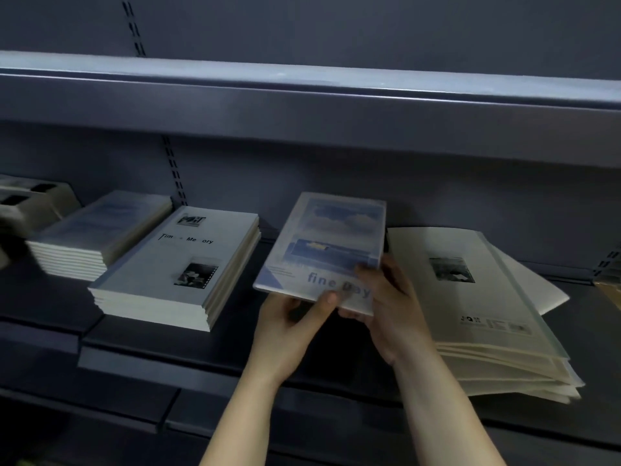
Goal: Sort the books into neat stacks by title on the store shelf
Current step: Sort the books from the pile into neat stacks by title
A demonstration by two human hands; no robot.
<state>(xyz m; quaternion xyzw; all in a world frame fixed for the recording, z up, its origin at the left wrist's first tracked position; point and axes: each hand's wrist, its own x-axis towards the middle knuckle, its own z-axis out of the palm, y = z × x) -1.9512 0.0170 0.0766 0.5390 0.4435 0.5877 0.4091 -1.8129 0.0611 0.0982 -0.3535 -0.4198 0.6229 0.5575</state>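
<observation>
A blue-and-white "fine Day" book [329,243] is held above the dark shelf [235,344] between two stacks. My left hand [289,327] grips its near edge from below, thumb on the cover. My right hand [389,304] holds the near right corner, fingers curled round it. To the left lies a neat "Time Memory" stack [181,267]. Further left lies a stack with pale blue covers [97,233]. On the right, a loose, fanned pile of cream books [480,304] lies face down or back up.
The upper shelf's front edge [302,95] overhangs the books. Grey boxed goods [30,203] sit at the far left. A slotted upright [174,169] runs down the back panel. Brown items [608,287] show at the right edge.
</observation>
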